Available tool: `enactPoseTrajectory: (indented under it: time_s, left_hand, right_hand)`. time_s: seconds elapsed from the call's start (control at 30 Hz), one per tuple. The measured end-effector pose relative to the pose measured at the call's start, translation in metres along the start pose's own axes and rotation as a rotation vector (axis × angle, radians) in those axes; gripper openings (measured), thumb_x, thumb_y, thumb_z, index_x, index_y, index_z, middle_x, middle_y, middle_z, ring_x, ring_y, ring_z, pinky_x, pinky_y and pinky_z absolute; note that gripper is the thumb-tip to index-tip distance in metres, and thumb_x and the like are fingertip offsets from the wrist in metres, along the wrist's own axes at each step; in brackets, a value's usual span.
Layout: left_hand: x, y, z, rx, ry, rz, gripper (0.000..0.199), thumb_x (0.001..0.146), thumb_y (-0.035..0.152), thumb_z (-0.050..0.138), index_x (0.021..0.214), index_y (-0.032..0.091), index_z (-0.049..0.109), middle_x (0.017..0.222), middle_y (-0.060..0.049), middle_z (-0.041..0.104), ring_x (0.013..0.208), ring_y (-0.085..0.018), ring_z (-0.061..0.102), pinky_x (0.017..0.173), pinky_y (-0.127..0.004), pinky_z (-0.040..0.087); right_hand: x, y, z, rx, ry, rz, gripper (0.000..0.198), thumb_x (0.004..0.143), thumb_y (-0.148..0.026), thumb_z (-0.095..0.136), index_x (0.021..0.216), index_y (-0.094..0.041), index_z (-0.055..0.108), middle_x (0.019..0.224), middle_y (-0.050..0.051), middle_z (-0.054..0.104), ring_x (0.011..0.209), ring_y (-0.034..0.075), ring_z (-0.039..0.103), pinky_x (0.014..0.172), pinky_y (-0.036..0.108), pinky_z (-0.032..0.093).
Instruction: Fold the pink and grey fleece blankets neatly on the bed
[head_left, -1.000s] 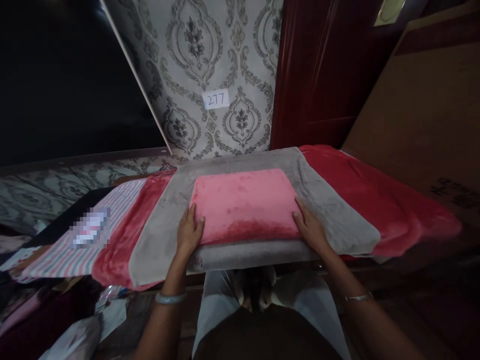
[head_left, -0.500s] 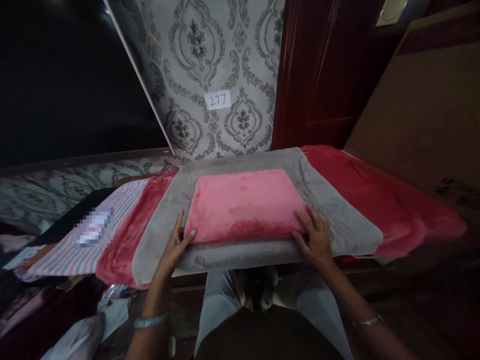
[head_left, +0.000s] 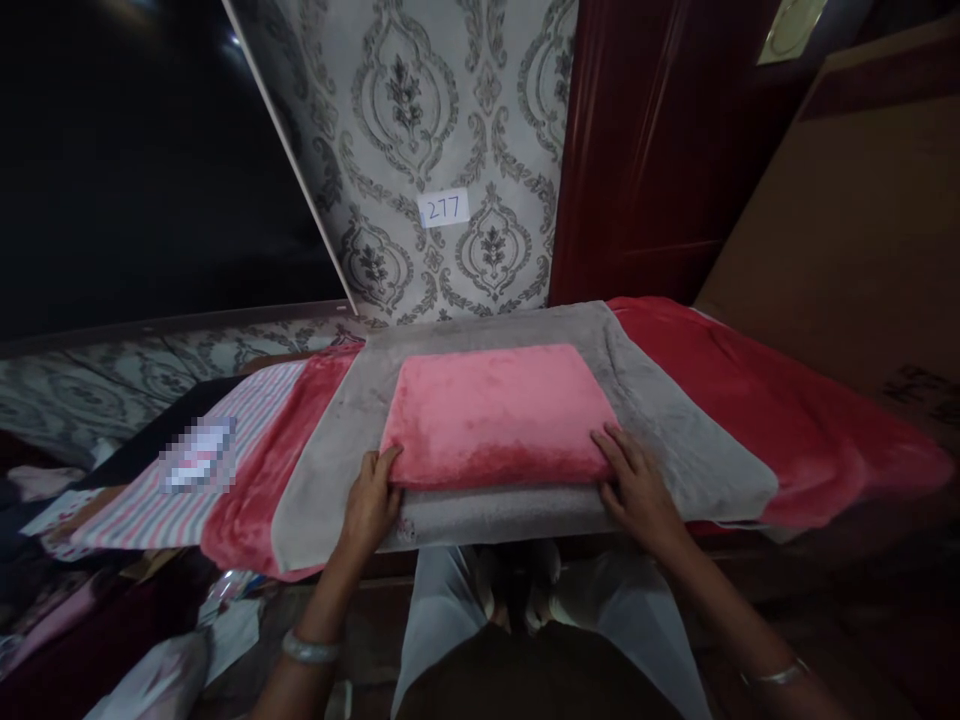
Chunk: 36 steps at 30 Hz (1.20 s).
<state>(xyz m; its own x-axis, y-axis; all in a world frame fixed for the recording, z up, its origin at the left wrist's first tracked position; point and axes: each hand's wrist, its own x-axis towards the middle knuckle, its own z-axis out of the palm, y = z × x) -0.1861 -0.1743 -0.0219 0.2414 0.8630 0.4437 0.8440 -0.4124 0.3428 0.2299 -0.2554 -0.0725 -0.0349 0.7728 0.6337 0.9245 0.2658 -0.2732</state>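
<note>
A folded pink plush blanket (head_left: 499, 410) lies as a neat rectangle on a grey plush cloth (head_left: 487, 515). My left hand (head_left: 369, 505) grips its front left corner, thumb on top and the other fingers bent at the edge. At the front right corner, my right hand (head_left: 637, 490) holds the side, fingertips on the upper surface and thumb by the front edge; part of its grip is hidden. The grey cloth is spread over red plush fabric (head_left: 690, 400), which shows at both sides.
Striped cloth (head_left: 255, 400) lies to the left, near a large dark screen (head_left: 150, 180). A patterned wall with a paper marked 277 (head_left: 443, 208) rises behind. At the right stand a dark red door (head_left: 645, 150) and a big cardboard box (head_left: 862, 220).
My left hand has moved inward and closed on the blanket's left corner. My right hand has shifted slightly at the right corner. The view has moved a little.
</note>
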Motion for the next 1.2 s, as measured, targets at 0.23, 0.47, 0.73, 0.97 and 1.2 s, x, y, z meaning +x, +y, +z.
enactPoseTrajectory:
  time_s: [0.23, 0.47, 0.73, 0.97, 1.2]
  left_hand:
    - [0.045, 0.007, -0.039, 0.037, 0.140, 0.151, 0.042, 0.082, 0.021, 0.049, 0.121, 0.018, 0.064, 0.104, -0.009, 0.058, 0.094, -0.025, 0.062, 0.083, -0.037, 0.054]
    - [0.115, 0.037, -0.077, -0.054, 0.170, 0.302, 0.031, 0.080, 0.023, 0.055, 0.108, 0.019, 0.067, 0.121, -0.011, 0.059, 0.113, -0.026, 0.057, 0.099, -0.039, 0.049]
    - [0.161, 0.062, -0.113, -0.148, 0.075, 0.392, 0.021, 0.078, 0.029, 0.059, 0.093, 0.018, 0.068, 0.107, -0.008, 0.069, 0.107, -0.025, 0.062, 0.100, -0.039, 0.048]
    - [0.185, 0.085, -0.164, -0.541, 0.194, 0.128, 0.035, 0.073, 0.048, 0.068, 0.087, 0.016, 0.068, 0.075, 0.000, 0.063, 0.072, -0.017, 0.058, 0.069, -0.028, 0.050]
    - [0.216, 0.079, -0.177, -0.926, 0.139, -0.175, 0.049, 0.066, 0.058, 0.076, 0.084, 0.013, 0.069, 0.067, -0.001, 0.064, 0.059, -0.014, 0.057, 0.056, -0.027, 0.048]
  right_hand:
    - [0.005, 0.000, -0.002, -0.049, -0.033, 0.013, 0.081, 0.086, -0.017, 0.047, 0.161, -0.027, 0.020, 0.156, 0.011, 0.038, 0.141, 0.032, 0.039, 0.113, 0.053, 0.040]
    - [0.007, -0.007, 0.003, -0.081, 0.055, 0.059, 0.078, 0.086, -0.023, 0.052, 0.159, -0.023, 0.023, 0.147, 0.014, 0.046, 0.133, 0.034, 0.045, 0.109, 0.054, 0.043]
    - [0.034, 0.016, -0.003, 0.079, 0.229, 0.094, 0.051, 0.082, -0.022, 0.046, 0.133, -0.022, 0.054, 0.122, 0.012, 0.064, 0.114, 0.032, 0.059, 0.101, 0.052, 0.048]
    - [0.148, 0.007, -0.109, 0.250, 0.463, 0.245, 0.036, 0.078, -0.036, 0.053, 0.108, -0.020, 0.064, 0.101, 0.008, 0.070, 0.088, 0.024, 0.063, 0.086, 0.043, 0.052]
    - [0.231, -0.003, -0.159, 0.486, 0.462, 0.269, 0.034, 0.084, -0.041, 0.058, 0.109, -0.019, 0.066, 0.112, 0.009, 0.069, 0.101, 0.021, 0.061, 0.096, 0.040, 0.048]
